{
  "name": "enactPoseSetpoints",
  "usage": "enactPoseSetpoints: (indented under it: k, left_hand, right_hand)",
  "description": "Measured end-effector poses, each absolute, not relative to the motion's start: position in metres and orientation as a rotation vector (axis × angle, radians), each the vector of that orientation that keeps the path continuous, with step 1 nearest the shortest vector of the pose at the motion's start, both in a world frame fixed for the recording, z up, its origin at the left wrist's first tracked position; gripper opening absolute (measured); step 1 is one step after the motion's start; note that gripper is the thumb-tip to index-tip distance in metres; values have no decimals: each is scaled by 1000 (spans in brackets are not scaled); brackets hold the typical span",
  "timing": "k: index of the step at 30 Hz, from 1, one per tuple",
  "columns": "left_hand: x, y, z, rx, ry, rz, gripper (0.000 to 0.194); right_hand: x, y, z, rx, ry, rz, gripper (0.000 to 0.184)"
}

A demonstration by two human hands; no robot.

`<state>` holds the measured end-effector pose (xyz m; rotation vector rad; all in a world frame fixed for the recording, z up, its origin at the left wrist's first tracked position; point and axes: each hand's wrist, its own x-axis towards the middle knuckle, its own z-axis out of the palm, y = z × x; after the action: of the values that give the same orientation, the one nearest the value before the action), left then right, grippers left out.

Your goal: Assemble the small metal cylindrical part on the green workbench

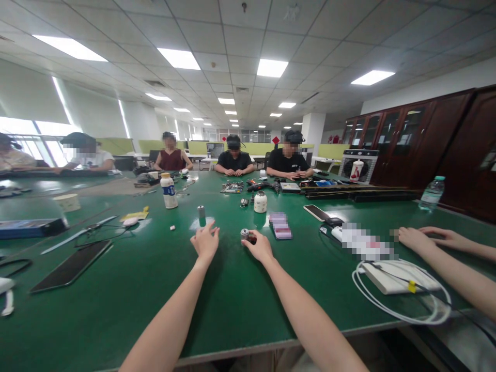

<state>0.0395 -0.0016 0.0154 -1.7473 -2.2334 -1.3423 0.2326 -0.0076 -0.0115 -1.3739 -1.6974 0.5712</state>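
My right hand [260, 247] has its thumb and fingers around a small silver-grey metal cylinder [244, 235], which is upright at the tabletop. What the cylinder is, I cannot make out. Beside it, my left hand [206, 242] hovers over the green table [228, 305] with its fingers apart and nothing in them. Just beyond those fingertips stands a second grey cylinder [201, 211], apart from the hand. A white jar [260, 202] is past my right hand, and a phone in a purple case [280, 226] lies to its right.
A milk bottle [169, 190], a circuit board [231, 187] and a power drill [266, 186] are farther back. On the left lies a dark tablet [72, 265]. To the right are a white router-like box [399, 277] with coiled cable and another person's hands [430, 237]. Several people sit opposite.
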Motion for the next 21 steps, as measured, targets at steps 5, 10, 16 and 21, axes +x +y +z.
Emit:
enactPoseSetpoints:
  k: [5,10,16,21]
  left_hand:
    - [33,2,-4,-1826,-2314,-1199,24]
    - [64,5,14,-2088,-1807,-1612,23]
    - [93,2,13,-2310,-1629,-1718,19]
    - [91,-2,12,-2348,-1602,-1617,21]
  right_hand:
    - [233,-8,-11,-1409,-1727,535,41]
    - [232,-9,-11,-1396,-1740,535,42]
    - [232,-10,-10,-1384,-1771,542,42]
    - [232,-10,-10,-1383,-1799,531,43]
